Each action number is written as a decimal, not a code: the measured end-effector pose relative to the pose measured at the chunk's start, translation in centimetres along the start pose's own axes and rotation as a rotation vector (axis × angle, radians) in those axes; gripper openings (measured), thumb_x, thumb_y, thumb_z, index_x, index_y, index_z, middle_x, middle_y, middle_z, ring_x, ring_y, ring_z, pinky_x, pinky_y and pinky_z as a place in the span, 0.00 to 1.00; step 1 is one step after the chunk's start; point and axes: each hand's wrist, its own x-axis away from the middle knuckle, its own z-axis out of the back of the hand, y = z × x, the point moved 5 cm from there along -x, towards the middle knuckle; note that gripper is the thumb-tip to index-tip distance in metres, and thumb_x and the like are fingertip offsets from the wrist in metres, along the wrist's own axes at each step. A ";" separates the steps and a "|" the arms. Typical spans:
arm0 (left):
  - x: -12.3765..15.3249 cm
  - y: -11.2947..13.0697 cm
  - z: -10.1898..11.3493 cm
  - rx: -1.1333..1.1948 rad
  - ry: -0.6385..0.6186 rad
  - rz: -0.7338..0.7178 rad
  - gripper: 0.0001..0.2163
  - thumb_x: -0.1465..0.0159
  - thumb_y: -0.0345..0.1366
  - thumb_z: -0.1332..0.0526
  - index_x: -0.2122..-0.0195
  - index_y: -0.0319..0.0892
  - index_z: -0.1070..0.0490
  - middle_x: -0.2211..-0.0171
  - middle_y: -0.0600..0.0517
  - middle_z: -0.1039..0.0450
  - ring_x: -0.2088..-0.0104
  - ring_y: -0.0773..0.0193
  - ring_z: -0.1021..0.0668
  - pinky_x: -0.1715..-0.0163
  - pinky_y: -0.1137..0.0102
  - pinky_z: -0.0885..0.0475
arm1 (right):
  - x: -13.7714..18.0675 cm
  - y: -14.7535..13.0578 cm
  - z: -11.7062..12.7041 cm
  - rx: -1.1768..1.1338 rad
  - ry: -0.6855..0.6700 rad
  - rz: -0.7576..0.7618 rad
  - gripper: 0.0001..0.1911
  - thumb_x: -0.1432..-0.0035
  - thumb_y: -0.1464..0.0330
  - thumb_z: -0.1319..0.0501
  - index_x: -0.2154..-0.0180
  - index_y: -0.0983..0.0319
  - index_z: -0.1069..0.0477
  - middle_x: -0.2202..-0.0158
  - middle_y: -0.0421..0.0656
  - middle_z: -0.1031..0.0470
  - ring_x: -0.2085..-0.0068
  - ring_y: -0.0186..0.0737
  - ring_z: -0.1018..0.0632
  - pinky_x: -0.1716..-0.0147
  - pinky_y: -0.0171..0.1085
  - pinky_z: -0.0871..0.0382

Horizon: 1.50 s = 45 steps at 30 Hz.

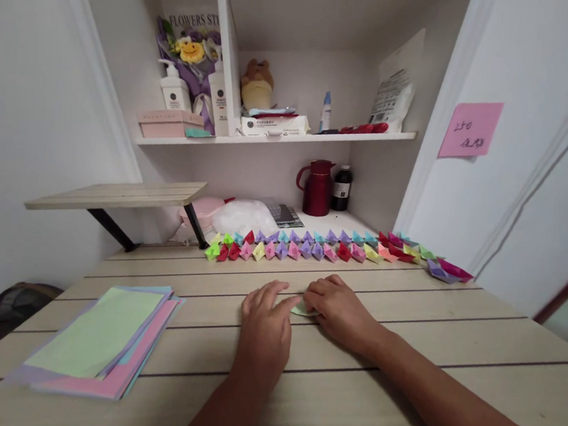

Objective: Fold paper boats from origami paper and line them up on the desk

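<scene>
We list, in front of the boats: one green paper, pinched in the grip of our right hand; left hand at its edge, grip parted.

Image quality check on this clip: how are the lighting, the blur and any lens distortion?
Head view: light soft and fairly even, no strong glare; head view: the paper stack looks smeared along its lower left edge; head view: the shelf unit's side walls splay outward toward the top, suggesting wide-angle distortion; head view: the pale green paper is too covered to judge its sharpness.
</scene>
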 end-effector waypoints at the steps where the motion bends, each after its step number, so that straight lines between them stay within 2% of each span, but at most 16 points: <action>1: 0.1 0.1 -0.6 -0.019 -0.071 -0.022 0.21 0.41 0.24 0.48 0.50 0.50 0.28 0.43 0.50 0.33 0.40 0.56 0.35 0.41 0.53 0.47 | 0.0 -0.1 -0.2 -0.012 -0.010 0.004 0.14 0.57 0.83 0.45 0.70 0.61 0.32 0.68 0.44 0.27 0.64 0.41 0.30 0.61 0.40 0.48; 5: 0.9 -0.5 -2.4 -0.025 -0.330 -0.006 0.22 0.39 0.28 0.47 0.45 0.50 0.33 0.40 0.50 0.35 0.38 0.54 0.39 0.40 0.47 0.52 | 0.1 0.1 -0.6 -0.173 -0.057 0.027 0.15 0.58 0.83 0.44 0.69 0.60 0.30 0.65 0.44 0.26 0.60 0.43 0.29 0.58 0.41 0.45; 9: 1.3 -0.9 -2.4 -0.022 -0.444 -0.005 0.21 0.36 0.33 0.48 0.43 0.53 0.36 0.38 0.51 0.39 0.37 0.54 0.39 0.40 0.45 0.53 | 0.8 1.7 -0.1 -0.385 -0.100 0.013 0.21 0.59 0.84 0.43 0.65 0.58 0.26 0.59 0.42 0.25 0.55 0.43 0.28 0.52 0.41 0.42; 12: 1.4 -0.8 -2.2 -0.047 -0.460 -0.044 0.20 0.36 0.34 0.47 0.42 0.52 0.36 0.38 0.50 0.40 0.37 0.52 0.39 0.40 0.42 0.56 | 1.5 3.8 0.1 -0.566 -0.153 -0.043 0.18 0.54 0.81 0.39 0.64 0.56 0.23 0.53 0.42 0.27 0.51 0.43 0.28 0.51 0.41 0.39; 16: 1.5 0.0 -2.4 -0.121 -0.419 -0.126 0.19 0.35 0.29 0.49 0.43 0.45 0.34 0.40 0.46 0.37 0.37 0.51 0.40 0.40 0.40 0.67 | 2.0 5.6 0.2 -0.618 -0.165 -0.078 0.09 0.49 0.72 0.35 0.65 0.55 0.22 0.53 0.42 0.28 0.51 0.44 0.28 0.50 0.42 0.37; 19: 1.8 0.7 -2.7 -0.140 -0.414 -0.158 0.20 0.34 0.27 0.53 0.42 0.42 0.35 0.40 0.44 0.37 0.37 0.53 0.40 0.37 0.45 0.64 | 1.9 5.5 0.0 -0.638 -0.182 -0.064 0.08 0.49 0.71 0.34 0.65 0.54 0.21 0.54 0.41 0.28 0.51 0.44 0.29 0.49 0.44 0.38; 23: 2.0 0.7 -2.5 -0.097 -0.461 -0.157 0.22 0.34 0.29 0.52 0.39 0.48 0.39 0.37 0.46 0.41 0.37 0.54 0.38 0.38 0.49 0.54 | 2.0 5.0 0.3 -0.676 -0.230 -0.033 0.08 0.50 0.71 0.33 0.65 0.54 0.21 0.56 0.40 0.27 0.52 0.43 0.29 0.48 0.44 0.40; 27: 1.9 0.5 -1.7 -0.079 -0.500 -0.216 0.25 0.39 0.28 0.47 0.40 0.53 0.38 0.37 0.46 0.41 0.37 0.51 0.39 0.39 0.43 0.62 | 2.3 5.3 0.5 -0.723 -0.262 -0.041 0.08 0.49 0.68 0.34 0.64 0.55 0.22 0.58 0.40 0.28 0.55 0.41 0.28 0.52 0.41 0.35; 32: 1.6 0.8 -1.2 -0.062 -0.528 -0.281 0.26 0.41 0.28 0.46 0.42 0.54 0.36 0.39 0.49 0.37 0.37 0.49 0.40 0.41 0.41 0.71 | 2.3 5.9 0.0 -0.755 -0.219 -0.107 0.07 0.44 0.64 0.38 0.64 0.58 0.24 0.59 0.43 0.30 0.56 0.41 0.27 0.55 0.39 0.33; 40: 1.8 0.4 -1.6 -0.084 -0.589 -0.270 0.30 0.43 0.25 0.48 0.40 0.56 0.41 0.37 0.54 0.41 0.37 0.51 0.40 0.40 0.40 0.69 | 1.6 5.4 -1.2 -0.652 -0.148 -0.255 0.11 0.46 0.60 0.37 0.70 0.61 0.28 0.64 0.42 0.30 0.63 0.40 0.27 0.62 0.36 0.33; 43: 1.9 0.4 -1.5 -0.084 -0.647 -0.249 0.34 0.47 0.22 0.48 0.39 0.55 0.42 0.35 0.54 0.45 0.35 0.53 0.43 0.39 0.42 0.61 | 1.5 5.3 -1.2 -0.579 -0.131 -0.306 0.11 0.48 0.61 0.36 0.74 0.61 0.30 0.67 0.41 0.32 0.66 0.39 0.28 0.65 0.36 0.35; 45: 2.0 0.5 -1.4 -0.085 -0.682 -0.232 0.35 0.48 0.20 0.49 0.39 0.51 0.42 0.34 0.53 0.48 0.35 0.55 0.45 0.38 0.48 0.55 | 1.4 5.1 -1.2 -0.533 -0.125 -0.325 0.10 0.49 0.62 0.36 0.75 0.61 0.31 0.68 0.41 0.32 0.67 0.39 0.29 0.66 0.35 0.37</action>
